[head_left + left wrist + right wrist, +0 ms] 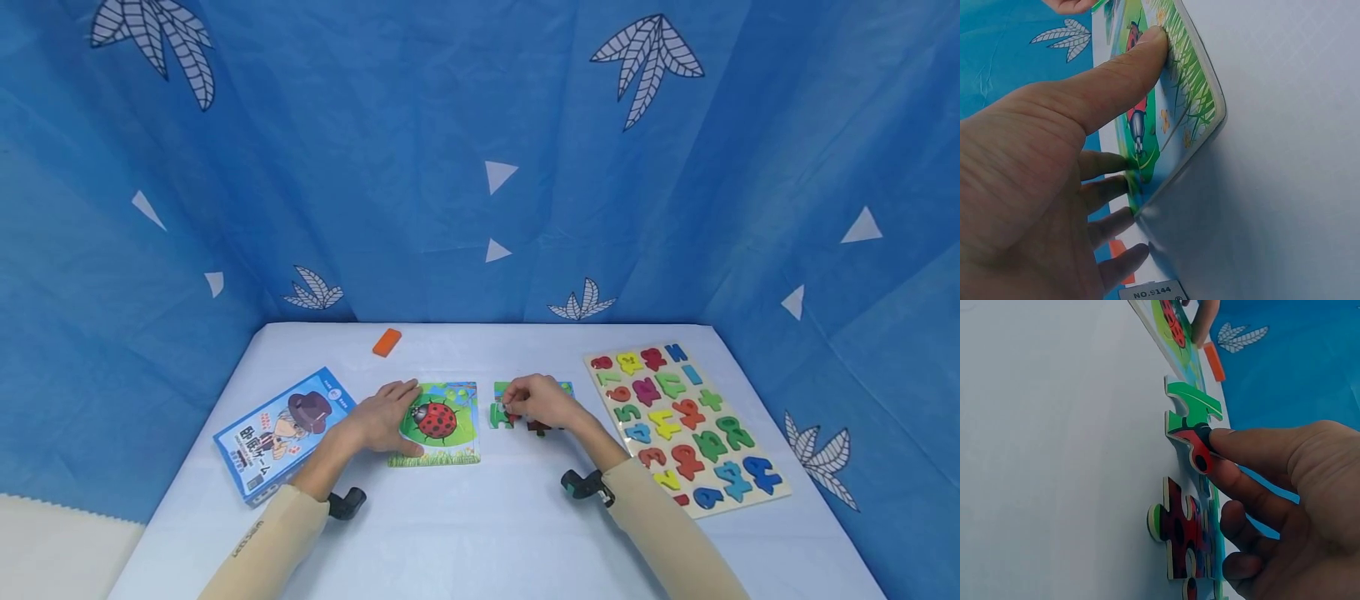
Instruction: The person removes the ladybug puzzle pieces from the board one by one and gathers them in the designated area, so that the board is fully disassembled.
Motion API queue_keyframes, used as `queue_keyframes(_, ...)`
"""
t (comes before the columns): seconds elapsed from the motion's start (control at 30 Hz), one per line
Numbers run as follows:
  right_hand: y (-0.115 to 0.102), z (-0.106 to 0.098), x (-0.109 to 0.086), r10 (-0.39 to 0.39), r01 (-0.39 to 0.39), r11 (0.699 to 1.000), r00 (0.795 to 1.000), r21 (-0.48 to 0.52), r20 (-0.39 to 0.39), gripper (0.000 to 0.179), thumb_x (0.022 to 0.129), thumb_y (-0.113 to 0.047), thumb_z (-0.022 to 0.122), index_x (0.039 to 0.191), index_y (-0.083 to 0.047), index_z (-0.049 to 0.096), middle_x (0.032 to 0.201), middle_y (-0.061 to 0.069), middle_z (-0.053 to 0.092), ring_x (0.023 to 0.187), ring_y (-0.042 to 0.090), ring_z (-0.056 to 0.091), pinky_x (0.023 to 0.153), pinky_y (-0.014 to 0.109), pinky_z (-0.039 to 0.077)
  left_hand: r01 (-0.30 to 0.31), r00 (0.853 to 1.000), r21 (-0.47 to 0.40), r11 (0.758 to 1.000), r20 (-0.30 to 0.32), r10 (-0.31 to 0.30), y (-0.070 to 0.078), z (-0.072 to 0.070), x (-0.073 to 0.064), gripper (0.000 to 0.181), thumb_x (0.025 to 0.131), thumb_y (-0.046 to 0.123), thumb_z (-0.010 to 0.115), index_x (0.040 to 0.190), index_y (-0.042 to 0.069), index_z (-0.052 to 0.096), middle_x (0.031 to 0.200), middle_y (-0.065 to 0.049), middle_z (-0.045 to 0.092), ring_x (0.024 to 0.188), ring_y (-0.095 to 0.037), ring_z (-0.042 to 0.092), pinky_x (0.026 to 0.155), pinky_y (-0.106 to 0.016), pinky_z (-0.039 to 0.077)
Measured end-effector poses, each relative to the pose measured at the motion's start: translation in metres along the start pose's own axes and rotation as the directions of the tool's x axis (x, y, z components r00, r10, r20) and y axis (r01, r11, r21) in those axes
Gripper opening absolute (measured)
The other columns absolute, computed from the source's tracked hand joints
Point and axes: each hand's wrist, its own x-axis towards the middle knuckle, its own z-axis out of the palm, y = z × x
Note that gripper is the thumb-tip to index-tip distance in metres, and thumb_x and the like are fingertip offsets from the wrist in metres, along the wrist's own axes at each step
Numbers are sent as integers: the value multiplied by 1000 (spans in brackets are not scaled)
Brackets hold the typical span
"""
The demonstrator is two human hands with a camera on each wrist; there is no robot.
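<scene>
A square ladybug picture board [459, 437] lies on the table. My left hand [381, 421] rests at its left side, the thumb [1141, 59] lying across the picture and the other fingers, fairly straight, along its edge. To the right of the board, my right hand [546, 402] pinches a green, red and black jigsaw piece [1191, 403] between thumb and finger. Beneath and beside that hand lie more jigsaw pieces [1179, 531], dark red and green, partly hidden by it in the head view.
At the left lies a blue box [262, 433] with a cartoon figure in a hat. An orange block [387, 342] is near the back edge. A board of colourful numbers and letters [723, 500] lies at the right. Blue cloth [420, 167] hangs behind.
</scene>
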Motion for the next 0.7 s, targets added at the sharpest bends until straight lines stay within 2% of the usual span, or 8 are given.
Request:
queue_keyframes(0.3,3,-1,-1,30,-30,1000,1000,6,8,5,94,-12,70,95,-13,75,80,-3,69,68,16,61,63,32,51,-2,1000,-8,1000,-3,2,0,0,-1,108,77,56,82,156,3,32,165,-14,25,150,-39,24,115,-59,33)
queue_keyframes(0.7,4,1,-2,40,-39,999,999,17,-24,4,93,-12,72,93,-14,75,80,-2,68,66,16,61,58,32,51,12,1000,-11,1000,9,-12,-1,-1,0,108,77,58,81,158,5,31,166,-13,23,151,-38,22,116,-59,31)
